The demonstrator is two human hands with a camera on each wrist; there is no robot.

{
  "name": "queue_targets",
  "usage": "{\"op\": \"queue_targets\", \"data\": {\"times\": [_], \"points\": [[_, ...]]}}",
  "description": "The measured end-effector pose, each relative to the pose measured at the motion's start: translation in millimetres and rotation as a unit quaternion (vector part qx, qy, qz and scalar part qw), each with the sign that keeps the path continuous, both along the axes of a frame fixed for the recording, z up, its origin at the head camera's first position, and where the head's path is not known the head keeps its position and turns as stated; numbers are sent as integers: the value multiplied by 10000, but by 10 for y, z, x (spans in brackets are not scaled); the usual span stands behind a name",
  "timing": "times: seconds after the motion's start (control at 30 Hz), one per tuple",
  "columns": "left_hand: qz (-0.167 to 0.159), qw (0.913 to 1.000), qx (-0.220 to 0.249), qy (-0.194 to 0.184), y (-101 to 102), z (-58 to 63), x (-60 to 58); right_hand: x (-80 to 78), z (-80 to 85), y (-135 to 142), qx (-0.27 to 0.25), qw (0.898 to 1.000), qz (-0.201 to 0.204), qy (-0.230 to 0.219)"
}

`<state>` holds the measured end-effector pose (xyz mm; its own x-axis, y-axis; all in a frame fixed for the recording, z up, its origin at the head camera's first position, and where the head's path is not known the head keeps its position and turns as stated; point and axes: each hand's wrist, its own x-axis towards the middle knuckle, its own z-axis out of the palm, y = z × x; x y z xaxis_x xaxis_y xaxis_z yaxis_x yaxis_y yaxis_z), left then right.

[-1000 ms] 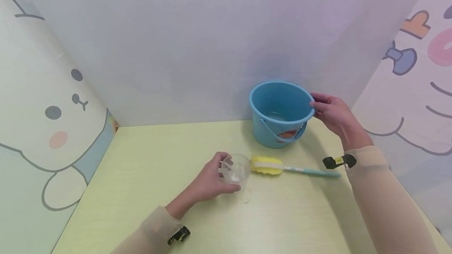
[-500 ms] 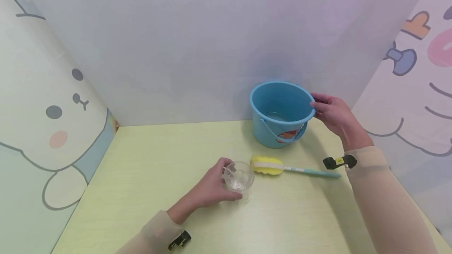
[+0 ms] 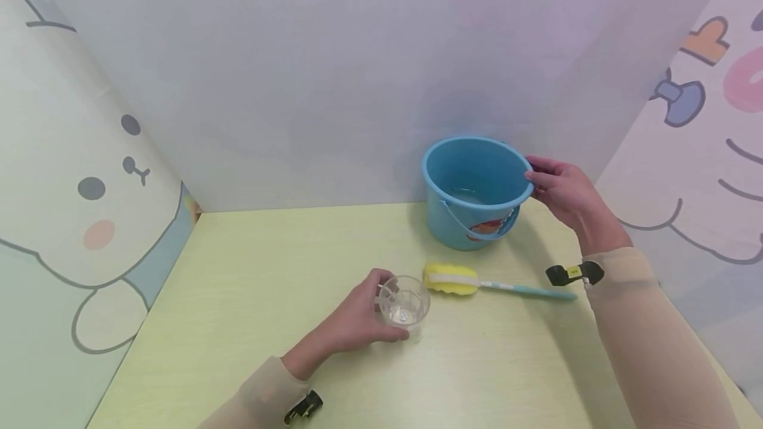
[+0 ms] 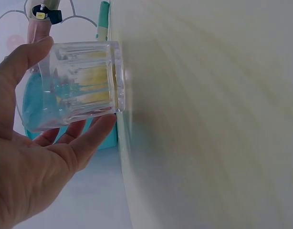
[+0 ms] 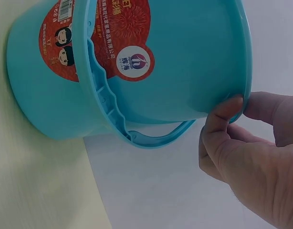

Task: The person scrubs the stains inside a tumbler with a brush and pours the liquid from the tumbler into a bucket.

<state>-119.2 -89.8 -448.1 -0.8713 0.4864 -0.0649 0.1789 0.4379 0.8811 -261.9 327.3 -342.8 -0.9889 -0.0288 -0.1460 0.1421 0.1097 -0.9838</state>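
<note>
My left hand [image 3: 363, 320] has its thumb and fingers round a clear glass cup [image 3: 405, 303], which stands upright on the table. In the left wrist view the thumb lies near the rim of the cup [image 4: 84, 81], with the fingers along the opposite side. My right hand [image 3: 563, 192] pinches the right rim of a blue bucket [image 3: 456, 224] at the back of the table. A closer look in the right wrist view shows thumb and fingers on the bucket's rim [image 5: 245, 52]. The bucket's handle hangs down at its front.
A brush with a yellow sponge head [image 3: 451, 279] and a teal handle [image 3: 542, 292] lies on the table [image 3: 268, 270], right of the cup and in front of the bucket. Behind the bucket rises a pale wall [image 3: 286, 85]. Cartoon-printed panels stand at both sides.
My left hand has brought the glass cup slightly toward me and to the right, then stayed there. The right hand and the bucket have hardly moved.
</note>
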Motion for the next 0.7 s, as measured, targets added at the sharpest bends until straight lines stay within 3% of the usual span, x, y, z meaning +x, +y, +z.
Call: {"op": "queue_targets", "data": {"times": [0.5,0.7], "points": [[-122,9999,-72,-30,-24,15,29,-7,21,-12,213,9997,44,-93],[-108,9999,-7,-3,-55,73,10,8,25,25,466,9988,143,-54]]}}
